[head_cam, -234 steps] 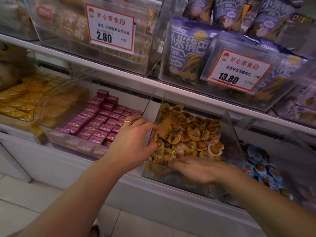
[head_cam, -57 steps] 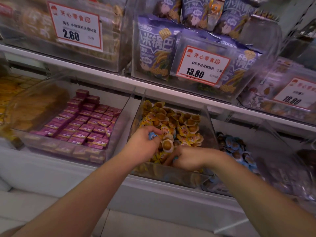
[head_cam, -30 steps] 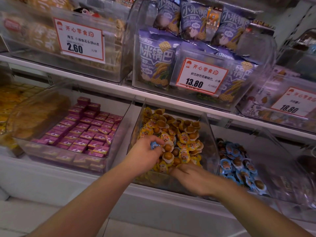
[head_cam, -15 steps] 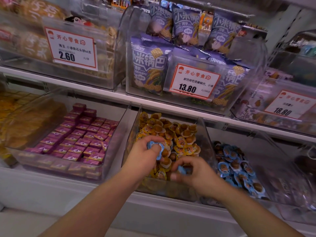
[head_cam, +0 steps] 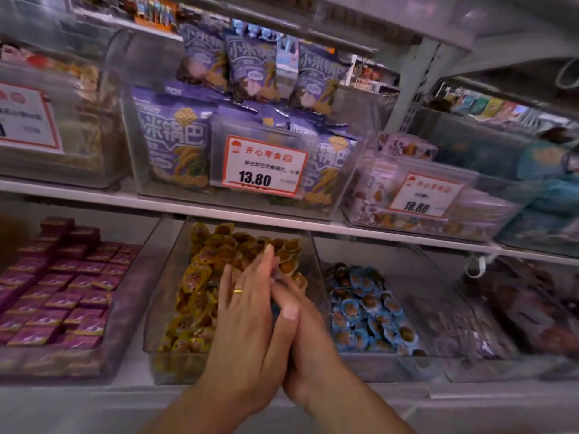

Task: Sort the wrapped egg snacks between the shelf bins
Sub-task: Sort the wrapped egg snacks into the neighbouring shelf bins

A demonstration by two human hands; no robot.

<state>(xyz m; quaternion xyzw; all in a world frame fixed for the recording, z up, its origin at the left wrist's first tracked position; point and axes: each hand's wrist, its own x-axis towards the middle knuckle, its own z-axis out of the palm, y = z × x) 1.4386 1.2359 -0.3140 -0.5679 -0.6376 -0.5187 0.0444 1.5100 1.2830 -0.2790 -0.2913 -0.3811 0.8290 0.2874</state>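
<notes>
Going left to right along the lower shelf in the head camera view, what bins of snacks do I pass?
Bin of purple boxes → bin of yellow-wrapped egg snacks, with both hands in front of it → bin of blue-wrapped egg snacks → a bin of dark packets, too blurred to identify.

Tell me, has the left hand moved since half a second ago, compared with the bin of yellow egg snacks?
Yes. The left hand has moved right across the yellow-snack bin, and now lies pressed against the right hand.

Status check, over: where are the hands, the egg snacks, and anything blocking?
Left hand and right hand pressed together over yellow bin. Contents between palms not visible. Blue snacks in next bin right. Nothing blocking.
</notes>
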